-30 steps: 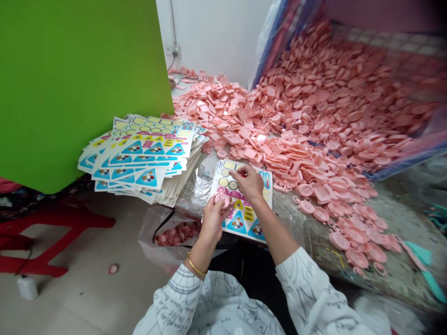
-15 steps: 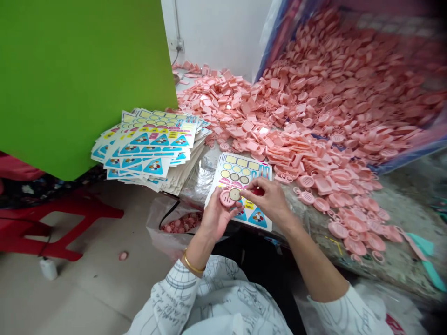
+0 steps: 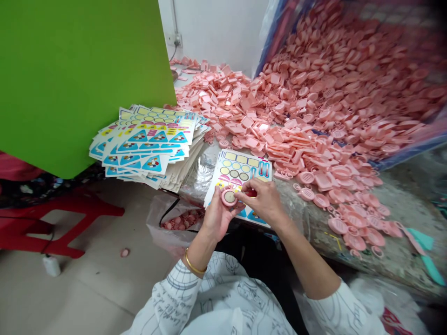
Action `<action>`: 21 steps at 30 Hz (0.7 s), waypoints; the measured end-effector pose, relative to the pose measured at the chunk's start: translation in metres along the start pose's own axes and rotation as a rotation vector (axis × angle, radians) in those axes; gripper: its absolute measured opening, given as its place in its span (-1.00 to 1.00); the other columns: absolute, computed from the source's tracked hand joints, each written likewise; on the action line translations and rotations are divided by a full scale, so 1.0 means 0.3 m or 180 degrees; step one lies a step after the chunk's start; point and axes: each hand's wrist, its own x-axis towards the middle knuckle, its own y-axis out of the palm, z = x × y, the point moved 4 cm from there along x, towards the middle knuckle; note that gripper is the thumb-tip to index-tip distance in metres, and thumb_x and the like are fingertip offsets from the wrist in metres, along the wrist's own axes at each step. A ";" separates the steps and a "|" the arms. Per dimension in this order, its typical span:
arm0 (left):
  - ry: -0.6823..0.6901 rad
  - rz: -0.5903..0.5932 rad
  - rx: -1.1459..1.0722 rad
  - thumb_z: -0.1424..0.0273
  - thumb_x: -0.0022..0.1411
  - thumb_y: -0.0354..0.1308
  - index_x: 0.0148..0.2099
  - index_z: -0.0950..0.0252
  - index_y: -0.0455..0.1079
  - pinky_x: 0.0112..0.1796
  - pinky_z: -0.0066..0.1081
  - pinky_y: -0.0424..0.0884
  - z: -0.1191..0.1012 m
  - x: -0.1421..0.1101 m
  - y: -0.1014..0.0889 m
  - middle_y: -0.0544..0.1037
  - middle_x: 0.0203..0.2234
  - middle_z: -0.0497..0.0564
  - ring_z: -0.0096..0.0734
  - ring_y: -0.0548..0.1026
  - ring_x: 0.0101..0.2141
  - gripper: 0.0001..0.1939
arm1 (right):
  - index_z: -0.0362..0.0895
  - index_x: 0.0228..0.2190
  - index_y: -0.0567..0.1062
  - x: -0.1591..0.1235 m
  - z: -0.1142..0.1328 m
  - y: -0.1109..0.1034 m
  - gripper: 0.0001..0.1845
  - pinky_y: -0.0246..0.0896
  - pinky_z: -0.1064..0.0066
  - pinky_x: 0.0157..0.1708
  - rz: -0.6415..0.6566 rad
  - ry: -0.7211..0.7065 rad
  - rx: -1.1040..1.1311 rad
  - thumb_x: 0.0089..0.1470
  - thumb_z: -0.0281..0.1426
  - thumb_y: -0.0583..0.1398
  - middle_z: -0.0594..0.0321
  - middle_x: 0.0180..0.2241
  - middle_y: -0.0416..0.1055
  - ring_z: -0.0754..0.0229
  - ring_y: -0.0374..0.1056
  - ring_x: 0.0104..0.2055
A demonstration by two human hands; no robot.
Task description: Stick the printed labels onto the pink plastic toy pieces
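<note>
My left hand (image 3: 217, 218) is closed around the edge of a round pink plastic piece (image 3: 223, 201) with a small loop at its top. Over the face of this piece lies a round cream sticker (image 3: 230, 197) with a dark rim. The thumb and forefinger of my right hand (image 3: 262, 199) pinch the sticker at its right edge. Under both hands is a small stack of sticker sheets (image 3: 240, 163), printed with yellow rectangles, circles and blue triangles; my hands hide part of its lower half.
A heap of pink plastic pieces (image 3: 244, 107) spreads over the table from a tipped blue-edged crate (image 3: 391, 163). More sticker sheets (image 3: 150, 139) are piled at left beside a green panel (image 3: 84, 83). A plastic bag (image 3: 157, 232) with pink pieces hangs below; a red stool (image 3: 66, 232) stands left.
My right hand has brought the round sticker left and down, from overlapping the pink piece's right side to over its middle. The left hand still holds the piece.
</note>
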 end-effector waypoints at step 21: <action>0.0262 0.0093 0.0491 0.31 0.11 0.32 -0.20 0.28 0.40 -0.11 -0.25 0.49 0.016 0.000 -0.033 0.50 -0.22 -0.01 -0.39 0.48 -0.21 -0.76 | -0.09 -0.47 0.46 -0.010 0.007 0.035 -0.67 0.02 0.32 -0.18 0.0072 -0.0001 -0.0262 0.17 -0.11 0.21 0.30 -0.42 0.50 0.24 0.38 -0.37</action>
